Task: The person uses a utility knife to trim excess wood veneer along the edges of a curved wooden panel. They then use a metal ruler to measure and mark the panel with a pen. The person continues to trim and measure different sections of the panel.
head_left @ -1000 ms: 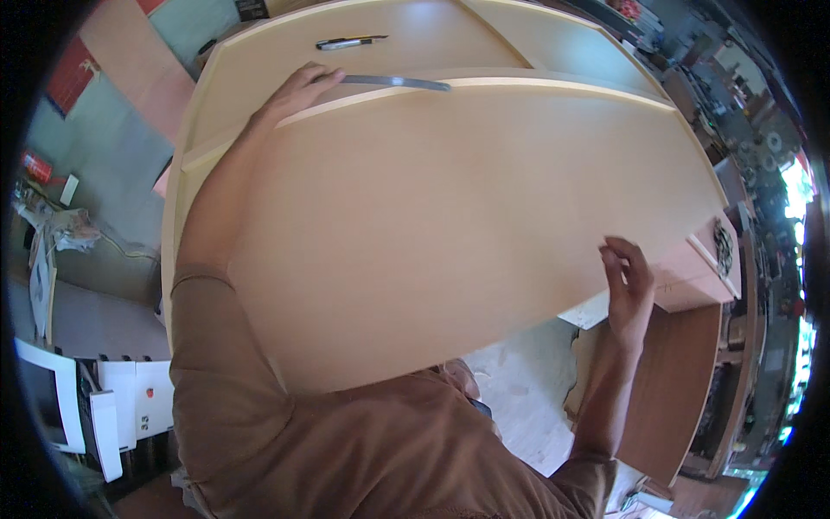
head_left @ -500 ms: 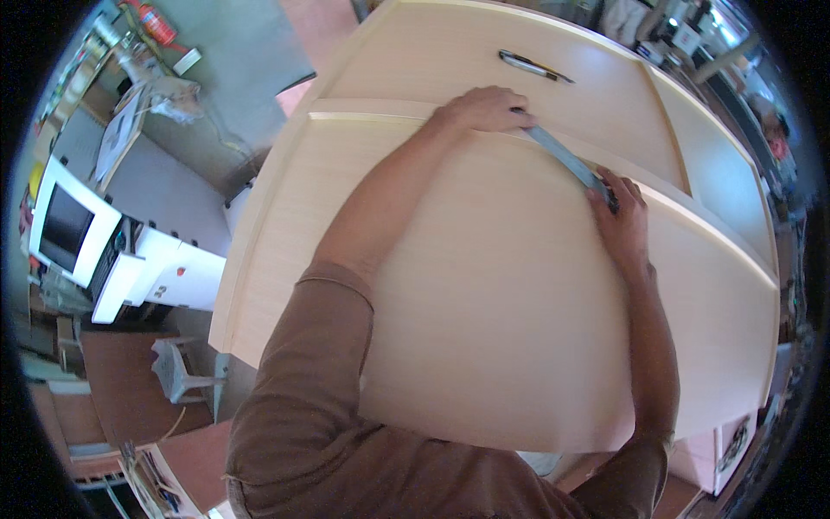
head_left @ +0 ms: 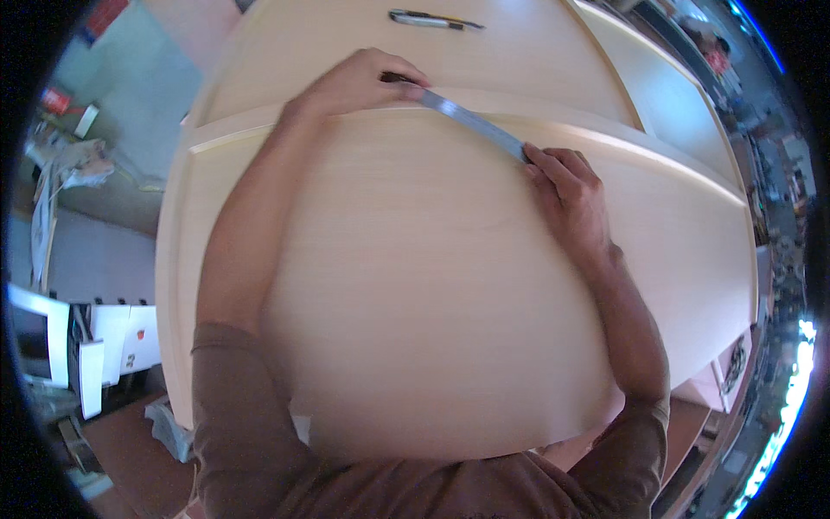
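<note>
A silver metal ruler [head_left: 474,124] stretches slantwise between my hands, over the pale wooden panel near its raised rail. My left hand [head_left: 359,85] is closed around the far left end, where a small dark piece shows between thumb and fingers. At the nearer right end, my right hand [head_left: 569,197] pinches the ruler with bent fingers. That end is partly hidden by the fingers. Beyond my left hand, a grey utility knife [head_left: 425,21] and a thin yellow-and-black pencil-like tool [head_left: 456,20] lie side by side on the panel.
The large wooden panel [head_left: 415,277] has raised edges and a cross rail [head_left: 588,130]. White office equipment [head_left: 112,342] and a grey plastic stool [head_left: 169,430] stand at left. Cluttered shop items line the right side.
My view has shifted, so the panel, knife and left-side equipment sit elsewhere in the picture. Both hands still hold the ruler; the right hand's fingers have turned on its end.
</note>
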Available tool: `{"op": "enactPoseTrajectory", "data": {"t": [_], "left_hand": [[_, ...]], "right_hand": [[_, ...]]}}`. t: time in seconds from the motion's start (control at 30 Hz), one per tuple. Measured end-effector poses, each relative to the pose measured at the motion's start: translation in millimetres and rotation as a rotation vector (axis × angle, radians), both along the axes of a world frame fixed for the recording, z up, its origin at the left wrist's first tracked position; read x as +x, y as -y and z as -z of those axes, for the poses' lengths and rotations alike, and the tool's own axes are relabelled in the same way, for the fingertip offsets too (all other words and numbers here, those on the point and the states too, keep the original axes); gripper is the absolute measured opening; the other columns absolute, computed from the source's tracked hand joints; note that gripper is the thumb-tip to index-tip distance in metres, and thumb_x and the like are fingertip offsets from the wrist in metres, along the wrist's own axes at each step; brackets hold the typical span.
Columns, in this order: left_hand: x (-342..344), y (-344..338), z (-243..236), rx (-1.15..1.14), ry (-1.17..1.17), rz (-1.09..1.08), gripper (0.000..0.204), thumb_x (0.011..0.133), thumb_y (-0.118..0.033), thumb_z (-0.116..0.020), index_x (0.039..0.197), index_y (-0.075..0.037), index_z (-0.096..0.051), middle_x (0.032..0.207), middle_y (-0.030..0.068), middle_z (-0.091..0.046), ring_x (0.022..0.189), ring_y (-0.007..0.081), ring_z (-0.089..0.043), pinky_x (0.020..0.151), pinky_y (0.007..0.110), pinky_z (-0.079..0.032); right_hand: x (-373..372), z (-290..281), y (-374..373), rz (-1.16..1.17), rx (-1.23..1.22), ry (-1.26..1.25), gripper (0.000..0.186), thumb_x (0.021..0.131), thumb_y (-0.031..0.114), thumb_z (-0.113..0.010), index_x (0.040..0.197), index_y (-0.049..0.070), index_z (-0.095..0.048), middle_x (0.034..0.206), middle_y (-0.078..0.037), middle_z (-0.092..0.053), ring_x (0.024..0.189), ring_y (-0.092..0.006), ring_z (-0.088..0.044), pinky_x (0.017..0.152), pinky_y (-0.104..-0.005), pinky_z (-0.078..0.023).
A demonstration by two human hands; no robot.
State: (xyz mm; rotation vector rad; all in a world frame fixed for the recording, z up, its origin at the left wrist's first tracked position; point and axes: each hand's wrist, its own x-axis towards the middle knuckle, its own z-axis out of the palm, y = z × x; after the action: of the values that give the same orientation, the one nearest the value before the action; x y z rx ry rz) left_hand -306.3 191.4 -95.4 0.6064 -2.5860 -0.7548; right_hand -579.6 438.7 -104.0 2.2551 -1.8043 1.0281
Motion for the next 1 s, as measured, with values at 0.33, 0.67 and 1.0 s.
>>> {"op": "enactPoseTrajectory", "data": {"t": [0.33, 0.67, 1.0], "left_hand": [[-7, -22, -7, 0.214, -0.043, -0.182, 0.031, 0.095, -0.025, -0.076, 0.118, -0.005, -0.077, 0.107, 0.007, -0.077, 0.101, 0.0154, -0.068, 0.093, 0.031, -0.053], [-22, -30, -17, 0.049, -0.016, -0.143, 0.026, 0.091, -0.016, -0.08, 0.113, -0.003, -0.079, 0.103, 0.0094, -0.08, 0.093, 0.014, -0.072, 0.087, 0.029, -0.055], [-35, -32, -12, 0.02, -0.037, -0.177, 0.022, 0.09, -0.01, -0.079, 0.111, -0.002, -0.079, 0.102, 0.0103, -0.08, 0.09, 0.0141, -0.071, 0.083, 0.029, -0.056]], "right_hand": [[-2, 2, 2, 0.032, -0.032, -0.04, 0.023, 0.094, 0.014, -0.073, 0.114, 0.004, -0.074, 0.099, -0.014, -0.073, 0.094, -0.0339, -0.069, 0.082, -0.0454, -0.058], [-5, 1, -10, 0.058, -0.023, -0.111, 0.025, 0.095, 0.014, -0.071, 0.117, 0.002, -0.073, 0.104, -0.015, -0.073, 0.099, -0.0348, -0.068, 0.086, -0.0464, -0.058], [-13, 7, -10, 0.094, -0.03, -0.154, 0.026, 0.097, 0.01, -0.065, 0.121, 0.001, -0.07, 0.108, -0.016, -0.072, 0.104, -0.0356, -0.066, 0.09, -0.0463, -0.057]]}}
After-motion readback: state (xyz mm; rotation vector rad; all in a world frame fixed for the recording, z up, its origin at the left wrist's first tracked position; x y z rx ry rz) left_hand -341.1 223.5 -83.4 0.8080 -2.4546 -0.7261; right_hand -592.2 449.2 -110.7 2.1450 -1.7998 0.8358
